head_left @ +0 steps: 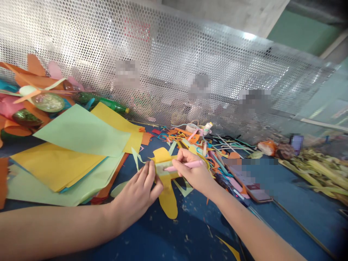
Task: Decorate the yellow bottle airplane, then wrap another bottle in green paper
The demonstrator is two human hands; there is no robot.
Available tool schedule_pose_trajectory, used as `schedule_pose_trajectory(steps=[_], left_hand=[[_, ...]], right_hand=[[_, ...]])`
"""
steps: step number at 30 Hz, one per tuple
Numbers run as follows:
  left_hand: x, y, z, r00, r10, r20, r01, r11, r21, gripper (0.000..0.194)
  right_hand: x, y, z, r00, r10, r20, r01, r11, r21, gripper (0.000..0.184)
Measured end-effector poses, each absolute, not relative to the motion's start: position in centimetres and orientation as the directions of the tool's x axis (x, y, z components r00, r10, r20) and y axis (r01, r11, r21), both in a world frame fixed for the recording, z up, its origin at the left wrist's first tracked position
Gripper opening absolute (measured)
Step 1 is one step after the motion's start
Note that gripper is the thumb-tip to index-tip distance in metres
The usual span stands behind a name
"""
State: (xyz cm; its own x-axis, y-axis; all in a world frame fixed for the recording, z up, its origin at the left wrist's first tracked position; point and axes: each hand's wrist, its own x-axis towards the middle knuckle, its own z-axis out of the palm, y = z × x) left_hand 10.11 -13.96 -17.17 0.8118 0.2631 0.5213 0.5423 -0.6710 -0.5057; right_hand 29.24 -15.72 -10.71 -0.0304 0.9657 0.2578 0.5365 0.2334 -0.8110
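In my right hand (194, 172) is a pink pen (187, 166), held like a writing tool, its tip on a pale greenish patch of a yellow paper craft (169, 203). The craft has rounded yellow flaps sticking out above and below its middle, and its right part is partly behind my hand. My left hand (141, 188) grips the craft's left end, fingers on top and the thumb low at its near side. Pale green paper scraps (185, 189) lie on the blue table (195, 224) beside and under it.
Stacked green sheets (81, 132) and yellow sheets (57, 165) lie left. Behind them are paper-trimmed plastic bottles (112, 105). Coloured scraps, a small white glue bottle (208, 127) and a phone (248, 181) lie right. Corn husks (320, 166) sit far right. A perforated metal screen (168, 65) stands behind.
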Motion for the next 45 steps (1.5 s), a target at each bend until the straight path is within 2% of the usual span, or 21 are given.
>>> schedule_pose_trajectory(steps=[17,29,36,40,45], left_hand=[[10.1,-13.7,-17.7,0.815,0.277,0.510,0.538,-0.690,-0.484,0.030],[10.0,-13.9,-17.6,0.799,0.289,0.528,0.548,-0.712,-0.439,0.026],[10.0,-13.7,-17.8,0.799,0.267,0.538,0.545,-0.700,-0.462,0.027],[10.0,-13.6,-17.8,0.794,0.269,0.545,0.541,-0.722,-0.432,0.028],[10.0,-13.5,-17.8,0.776,0.256,0.576,0.551,-0.721,-0.420,0.027]], right_hand=[[29.2,-15.7,-10.8,-0.040,0.973,0.229,0.522,0.216,-0.825,0.022],[29.3,-15.6,-11.0,0.004,0.957,0.290,0.520,0.246,-0.818,0.023],[29.2,-17.3,-7.8,0.086,0.875,0.476,0.441,0.395,-0.806,0.025],[30.3,-17.2,-6.9,0.041,0.877,0.479,0.473,0.405,-0.782,0.018],[31.3,-15.8,-8.6,-0.090,0.915,0.393,0.468,0.387,-0.795,0.018]])
